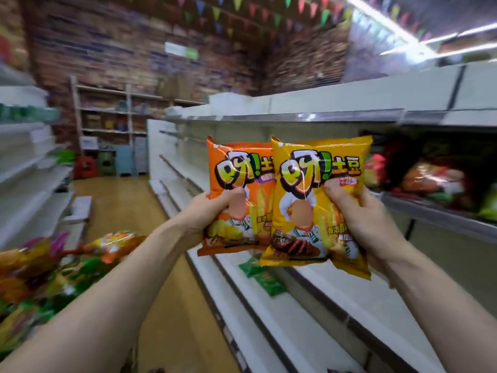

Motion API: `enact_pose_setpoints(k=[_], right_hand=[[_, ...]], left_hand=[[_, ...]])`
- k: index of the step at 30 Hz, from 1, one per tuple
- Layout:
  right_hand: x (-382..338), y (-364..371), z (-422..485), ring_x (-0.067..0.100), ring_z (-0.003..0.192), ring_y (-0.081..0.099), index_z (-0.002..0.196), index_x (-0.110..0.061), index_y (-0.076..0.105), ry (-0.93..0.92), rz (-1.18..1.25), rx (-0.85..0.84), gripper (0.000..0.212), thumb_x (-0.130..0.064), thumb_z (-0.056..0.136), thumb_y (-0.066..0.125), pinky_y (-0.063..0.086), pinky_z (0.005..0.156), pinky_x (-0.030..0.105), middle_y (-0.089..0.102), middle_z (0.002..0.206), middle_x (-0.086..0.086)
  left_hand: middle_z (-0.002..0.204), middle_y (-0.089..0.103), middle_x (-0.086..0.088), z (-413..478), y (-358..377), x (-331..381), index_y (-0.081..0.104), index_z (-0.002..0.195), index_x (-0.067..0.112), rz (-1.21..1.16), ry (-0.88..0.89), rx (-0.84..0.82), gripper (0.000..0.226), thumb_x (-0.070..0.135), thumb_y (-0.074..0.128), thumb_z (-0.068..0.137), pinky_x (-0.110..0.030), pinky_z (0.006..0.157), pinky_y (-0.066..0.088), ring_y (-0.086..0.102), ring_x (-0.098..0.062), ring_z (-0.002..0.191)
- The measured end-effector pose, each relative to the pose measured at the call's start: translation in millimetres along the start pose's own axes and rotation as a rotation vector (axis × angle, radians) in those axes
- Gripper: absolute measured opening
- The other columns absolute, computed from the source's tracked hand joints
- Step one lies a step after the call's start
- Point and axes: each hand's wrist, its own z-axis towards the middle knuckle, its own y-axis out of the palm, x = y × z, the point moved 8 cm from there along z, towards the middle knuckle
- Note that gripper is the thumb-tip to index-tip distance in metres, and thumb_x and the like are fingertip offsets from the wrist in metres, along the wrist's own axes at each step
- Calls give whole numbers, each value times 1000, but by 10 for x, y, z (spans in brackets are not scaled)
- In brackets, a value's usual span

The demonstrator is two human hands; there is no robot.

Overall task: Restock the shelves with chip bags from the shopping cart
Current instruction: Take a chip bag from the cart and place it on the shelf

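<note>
Store aisle, blurry. Left hand [212,208] clamped on orange bag [236,168], right hand [360,211] clamped on yellow bag [322,162], both near the stocked shelf [435,215], bags overlapping. Risk: tight squeeze crushes chips; overlap may snag on placement.

Orange bag [236,195], yellow bag [320,200]

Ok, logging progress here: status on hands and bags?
Left hand grips orange bag. Right hand grips yellow bag, overlapping the orange one. Both raised beside shelves, nothing blocking.
</note>
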Motion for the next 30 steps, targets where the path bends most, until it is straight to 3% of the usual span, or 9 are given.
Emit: enact_pose_setpoints(k=[4, 10, 13, 15, 20, 25, 27, 30], right_hand=[[-163, -580, -207, 23, 88, 73, 113, -33, 62, -16, -84, 135, 55, -62, 66, 70, 57, 84, 50, 75, 102, -3], [-426, -1391, -660, 20, 86, 74, 114, -28, 61, 26, -157, 332, 67, -65, 59, 70, 58, 82, 44, 75, 99, -2], [-569, -1774, -896, 20, 85, 74, 111, -26, 61, 57, -203, 398, 57, -62, 67, 67, 58, 82, 42, 76, 96, -1], [-647, -2057, -1045, 20, 82, 74, 110, -25, 61, 89, -217, 438, 49, -58, 73, 65, 58, 78, 39, 76, 92, 0], [-766, -2789, -1393, 27, 80, 74, 114, -16, 62, 226, -211, 485, 41, -47, 87, 61, 56, 70, 35, 76, 92, 9], [-916, -3634, -1673, 29, 73, 74, 110, -11, 67, 309, -256, 558, 49, -52, 85, 61, 57, 65, 34, 75, 89, 13], [-971, -3933, -1729, 26, 65, 73, 101, -11, 69, 317, -249, 573, 43, -50, 86, 61, 57, 55, 30, 75, 83, 13], [-1044, -4368, -1735, 23, 59, 72, 85, -14, 72, 290, -204, 586, 38, -50, 76, 65, 54, 52, 28, 75, 77, 12]], left_hand=[[89, 76, -6, 147, 588, 87, 61, 109, 12, -17, 8, -145, 52, 43, 74, 70, -32, 67, 60, 74, -22, 78], [103, 74, -12, 140, 1645, 173, 62, 115, 14, -71, -48, -407, 52, 44, 62, 72, -38, 77, 58, 72, -29, 87], [104, 73, -13, 55, 2150, 216, 63, 112, 14, -67, -76, -510, 50, 44, 59, 72, -40, 86, 54, 71, -29, 87], [104, 73, -13, 10, 2467, 242, 62, 114, 14, -66, -83, -555, 52, 43, 59, 72, -40, 85, 54, 71, -29, 88], [101, 74, -13, -82, 3329, 273, 60, 121, 11, -80, -84, -635, 51, 39, 65, 79, -32, 64, 59, 73, -25, 82], [103, 74, -10, -164, 4229, 305, 63, 120, 13, -23, -96, -702, 48, 44, 65, 84, -34, 78, 58, 72, -26, 94], [105, 74, -10, -192, 4551, 335, 64, 118, 13, -1, -107, -723, 48, 46, 65, 84, -37, 86, 56, 70, -28, 99], [98, 75, -9, -182, 4972, 376, 68, 109, 12, 22, -122, -735, 48, 50, 67, 81, -34, 82, 58, 72, -24, 86]])
